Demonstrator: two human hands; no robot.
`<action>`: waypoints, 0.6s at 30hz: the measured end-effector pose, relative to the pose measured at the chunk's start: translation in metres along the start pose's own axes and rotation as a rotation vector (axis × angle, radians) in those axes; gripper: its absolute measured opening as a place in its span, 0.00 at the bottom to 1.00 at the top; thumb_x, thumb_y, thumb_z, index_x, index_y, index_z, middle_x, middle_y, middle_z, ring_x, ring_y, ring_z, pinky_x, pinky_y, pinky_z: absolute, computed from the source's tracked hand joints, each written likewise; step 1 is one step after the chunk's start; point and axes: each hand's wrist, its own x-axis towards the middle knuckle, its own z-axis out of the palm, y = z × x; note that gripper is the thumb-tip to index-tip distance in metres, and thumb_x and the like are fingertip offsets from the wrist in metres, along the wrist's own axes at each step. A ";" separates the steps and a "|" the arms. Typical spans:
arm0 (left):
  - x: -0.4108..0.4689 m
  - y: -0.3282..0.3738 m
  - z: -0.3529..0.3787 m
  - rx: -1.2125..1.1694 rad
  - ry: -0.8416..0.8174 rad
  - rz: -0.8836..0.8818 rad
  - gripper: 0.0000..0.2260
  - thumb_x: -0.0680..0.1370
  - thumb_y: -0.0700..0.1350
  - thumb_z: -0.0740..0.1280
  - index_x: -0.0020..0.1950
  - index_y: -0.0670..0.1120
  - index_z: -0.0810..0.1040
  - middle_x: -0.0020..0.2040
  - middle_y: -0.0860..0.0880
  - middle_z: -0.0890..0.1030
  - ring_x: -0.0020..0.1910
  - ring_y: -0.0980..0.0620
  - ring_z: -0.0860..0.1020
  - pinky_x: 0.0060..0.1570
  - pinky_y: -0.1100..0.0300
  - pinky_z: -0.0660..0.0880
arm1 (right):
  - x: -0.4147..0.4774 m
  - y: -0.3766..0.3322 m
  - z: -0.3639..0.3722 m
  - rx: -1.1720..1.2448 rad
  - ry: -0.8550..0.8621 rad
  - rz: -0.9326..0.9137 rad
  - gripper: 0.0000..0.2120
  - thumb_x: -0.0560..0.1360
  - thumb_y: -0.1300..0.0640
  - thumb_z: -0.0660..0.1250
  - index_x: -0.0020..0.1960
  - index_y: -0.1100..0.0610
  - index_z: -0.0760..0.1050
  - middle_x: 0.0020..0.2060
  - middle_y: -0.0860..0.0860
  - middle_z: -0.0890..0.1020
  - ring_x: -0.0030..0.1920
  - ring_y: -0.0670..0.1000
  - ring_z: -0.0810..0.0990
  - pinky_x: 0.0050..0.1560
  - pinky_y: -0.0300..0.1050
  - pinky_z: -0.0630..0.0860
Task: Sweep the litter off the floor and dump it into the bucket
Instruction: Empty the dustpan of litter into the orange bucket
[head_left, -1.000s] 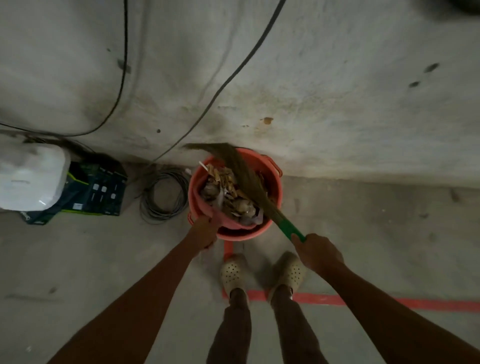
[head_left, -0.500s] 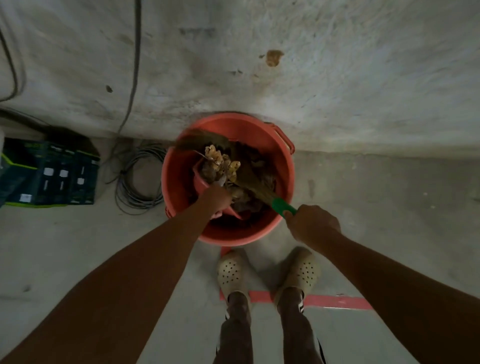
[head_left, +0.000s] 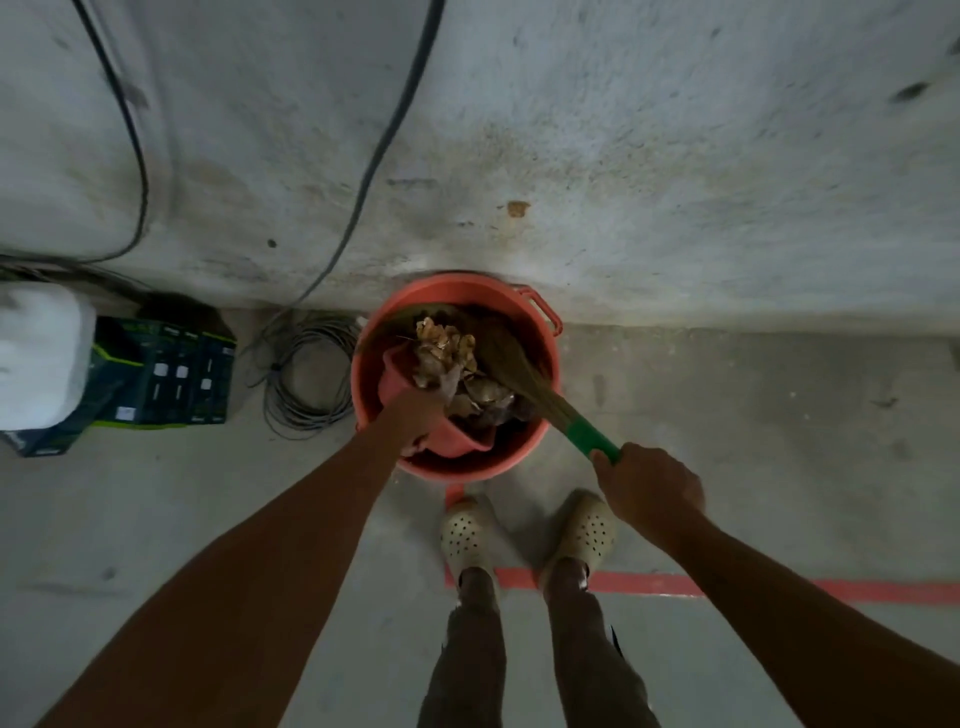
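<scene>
An orange-red bucket (head_left: 540, 332) stands on the floor against the wall, just in front of my feet. My left hand (head_left: 413, 418) grips a pink dustpan (head_left: 397, 376) held over and inside the bucket, loaded with crumpled paper and brown litter (head_left: 444, 345). My right hand (head_left: 649, 486) grips the green handle of a straw broom (head_left: 519, 371). The broom's bristles reach into the bucket and lie against the litter on the pan.
A coil of grey cable (head_left: 306, 374) lies left of the bucket. Farther left are a dark green-edged box (head_left: 166, 371) and a white container (head_left: 41, 353). Black cables (head_left: 384, 130) run down the wall. Red tape (head_left: 857, 590) marks the floor behind my feet.
The dustpan and broom have gone from the bucket's rim to deeper inside it. The view shifted back, and the bucket looks smaller than half a second ago.
</scene>
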 end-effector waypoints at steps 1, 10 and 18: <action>-0.013 0.001 -0.002 -0.015 -0.008 -0.004 0.09 0.82 0.48 0.66 0.50 0.44 0.70 0.33 0.47 0.69 0.28 0.51 0.69 0.39 0.59 0.78 | -0.009 0.000 -0.006 0.023 -0.007 0.007 0.23 0.83 0.37 0.54 0.46 0.54 0.75 0.32 0.47 0.78 0.29 0.46 0.75 0.29 0.39 0.67; -0.118 -0.005 -0.022 -0.170 0.005 -0.020 0.12 0.83 0.37 0.59 0.41 0.47 0.68 0.33 0.48 0.66 0.32 0.52 0.69 0.27 0.68 0.76 | -0.075 -0.024 -0.082 0.087 0.009 -0.044 0.25 0.83 0.38 0.54 0.47 0.56 0.78 0.35 0.50 0.79 0.35 0.50 0.79 0.34 0.42 0.71; -0.192 -0.016 -0.055 -0.112 0.034 -0.095 0.16 0.83 0.37 0.58 0.35 0.45 0.63 0.27 0.47 0.65 0.24 0.54 0.64 0.21 0.67 0.60 | -0.136 -0.022 -0.137 0.051 0.012 -0.082 0.23 0.83 0.40 0.54 0.46 0.56 0.75 0.38 0.51 0.80 0.39 0.52 0.81 0.36 0.43 0.72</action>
